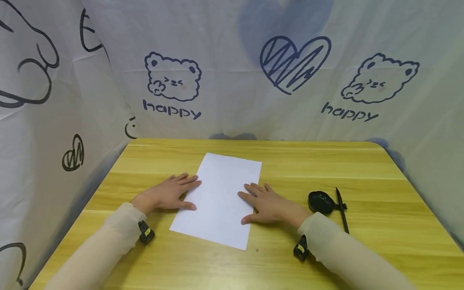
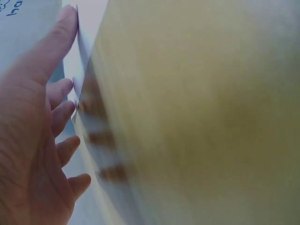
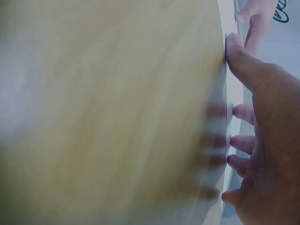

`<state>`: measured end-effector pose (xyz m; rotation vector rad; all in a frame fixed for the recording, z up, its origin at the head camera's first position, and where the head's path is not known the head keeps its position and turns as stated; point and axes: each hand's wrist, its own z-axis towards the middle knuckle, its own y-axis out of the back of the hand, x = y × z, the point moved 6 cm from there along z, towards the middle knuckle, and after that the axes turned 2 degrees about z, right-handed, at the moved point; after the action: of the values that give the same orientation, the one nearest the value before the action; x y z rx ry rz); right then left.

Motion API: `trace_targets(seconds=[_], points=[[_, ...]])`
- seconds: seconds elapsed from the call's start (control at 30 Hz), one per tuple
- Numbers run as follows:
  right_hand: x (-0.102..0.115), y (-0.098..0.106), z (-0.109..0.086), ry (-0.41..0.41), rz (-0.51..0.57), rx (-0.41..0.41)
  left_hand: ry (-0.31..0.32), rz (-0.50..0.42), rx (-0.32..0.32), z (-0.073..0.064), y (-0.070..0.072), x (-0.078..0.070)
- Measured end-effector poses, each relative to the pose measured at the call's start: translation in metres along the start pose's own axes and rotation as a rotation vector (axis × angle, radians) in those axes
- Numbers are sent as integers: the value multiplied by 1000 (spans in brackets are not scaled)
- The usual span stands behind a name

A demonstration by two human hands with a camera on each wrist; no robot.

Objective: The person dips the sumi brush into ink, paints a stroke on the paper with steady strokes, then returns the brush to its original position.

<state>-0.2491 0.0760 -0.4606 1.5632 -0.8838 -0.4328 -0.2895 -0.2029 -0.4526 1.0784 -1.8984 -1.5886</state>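
Note:
A blank white sheet of paper lies flat on the wooden table, turned slightly at an angle. My left hand rests at its left edge, with the thumb and some fingertips on the paper and the fingers spread. On the right edge my right hand touches the sheet in the same way, fingers apart. Both wrist views show the left hand and the right hand with extended fingers and thumbs meeting the paper's edge; neither grips anything.
Right of the right forearm lie a black rounded object and a black pencil-like stick, close together on the table. A white curtain with drawn bears and hearts hangs behind the table and along its left side.

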Motion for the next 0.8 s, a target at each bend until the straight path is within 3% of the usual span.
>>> trace_targets(seconds=[0.4,0.8], points=[[-13,4,-18,49,9,23,-74,13,24,3,-3,-10],[-22,6,-39,75,-40,57,-138,52,52,3,-4,-32]])
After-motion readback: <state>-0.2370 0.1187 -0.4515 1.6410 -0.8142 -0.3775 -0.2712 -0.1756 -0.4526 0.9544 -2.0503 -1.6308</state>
